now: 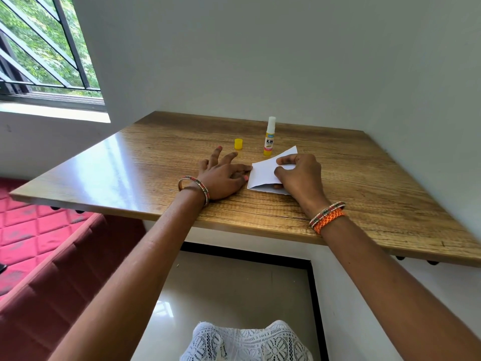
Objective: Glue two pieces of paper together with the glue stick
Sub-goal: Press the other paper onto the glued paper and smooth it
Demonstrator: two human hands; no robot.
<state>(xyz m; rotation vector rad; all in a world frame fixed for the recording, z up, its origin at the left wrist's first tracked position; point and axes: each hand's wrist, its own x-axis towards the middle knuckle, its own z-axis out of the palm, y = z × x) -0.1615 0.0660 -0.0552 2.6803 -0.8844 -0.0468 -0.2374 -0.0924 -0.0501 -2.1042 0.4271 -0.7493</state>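
On the wooden table (364,178), the right hand (299,175) pinches the white paper pieces (263,173) — just in front of the upright, uncapped glue stick (269,138). Left of the papers, the left hand (223,178) lies spread flat, fingertips touching their edge — yellow cap (238,143) left of the stick.

Two white paper pieces (263,174) lie overlapped on the table (364,178), the upper one skewed. Behind them the uncapped yellow glue stick (269,138) stands upright, its yellow cap (238,143) well left.

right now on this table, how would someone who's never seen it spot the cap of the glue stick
Start at the wooden table and find the upright glue stick near its far edge. Just to its left, beyond the left hand, stands the cap: a short, plain yellow cylinder, far squatter than the stick and unlabelled.
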